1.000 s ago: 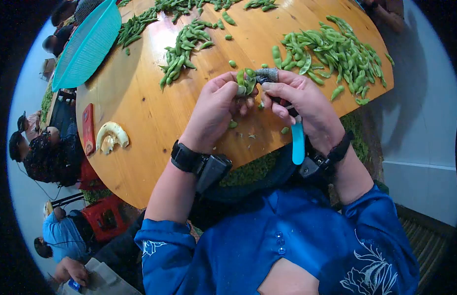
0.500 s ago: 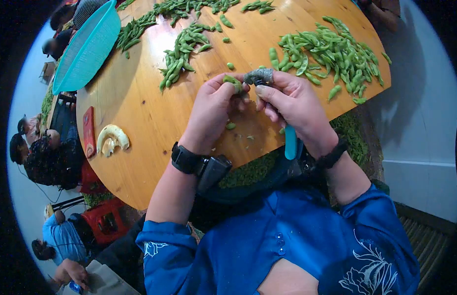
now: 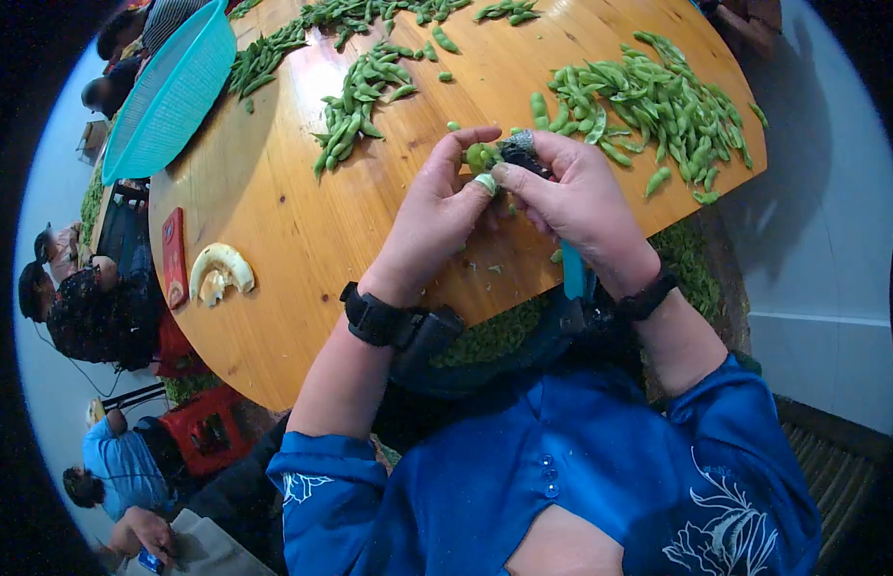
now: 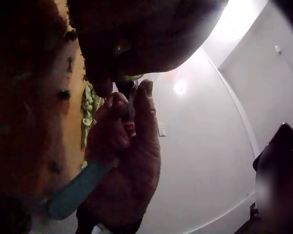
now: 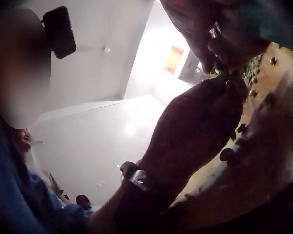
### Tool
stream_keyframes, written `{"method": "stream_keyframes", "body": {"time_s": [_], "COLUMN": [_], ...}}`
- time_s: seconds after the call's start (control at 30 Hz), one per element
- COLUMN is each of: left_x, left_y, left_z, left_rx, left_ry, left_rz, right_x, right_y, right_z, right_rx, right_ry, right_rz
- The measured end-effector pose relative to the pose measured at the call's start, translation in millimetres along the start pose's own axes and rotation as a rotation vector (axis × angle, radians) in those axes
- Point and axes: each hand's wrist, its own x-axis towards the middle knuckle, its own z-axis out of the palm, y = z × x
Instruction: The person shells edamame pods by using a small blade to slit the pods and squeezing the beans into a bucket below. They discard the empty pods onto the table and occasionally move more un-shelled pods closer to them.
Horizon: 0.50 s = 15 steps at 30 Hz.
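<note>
Between the two hands, over the wooden table (image 3: 302, 192), is a green bean pod (image 3: 482, 156). The left hand (image 3: 432, 216) pinches it between thumb and fingers, with a pale green cover on the thumb tip. The right hand (image 3: 586, 206) grips a tool with a turquoise handle (image 3: 573, 272), whose dark end lies against the pod. A grey wrap covers one right finger. In the left wrist view the turquoise handle (image 4: 80, 190) sticks out below the right hand (image 4: 129, 156). The right wrist view is dark, with the left hand (image 5: 200, 117) near the pod.
Piles of pods lie at the right (image 3: 658, 106) and the upper middle (image 3: 355, 106) of the table. A turquoise basket (image 3: 168, 101) stands at the upper left, with a red phone (image 3: 173, 257) and a cream-coloured peel (image 3: 237, 264) below. Below the table edge is a container of green pieces (image 3: 494, 336).
The left hand has turned and moved right, its thumb now closer to the right thumb. The right hand and turquoise handle have shifted slightly left since the first frame.
</note>
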Motion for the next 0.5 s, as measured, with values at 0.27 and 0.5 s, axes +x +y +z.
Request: {"method": "stream_keyframes", "body": {"time_s": [0.27,0.5], "left_x": [-1,-3], "left_y": [3,9], "left_z": [-8,-5], "left_rx": [0.131,-0.104], "left_ry": [0.086,0.006], "left_rz": [-0.160,-0.083], "right_x": [11,11], "right_y": [-6,-8], "right_z": [-17,-14], "right_rx": [-0.242,-0.559], "right_ry": [0.029,0.035], "right_rz": [-0.024,-0.288]}}
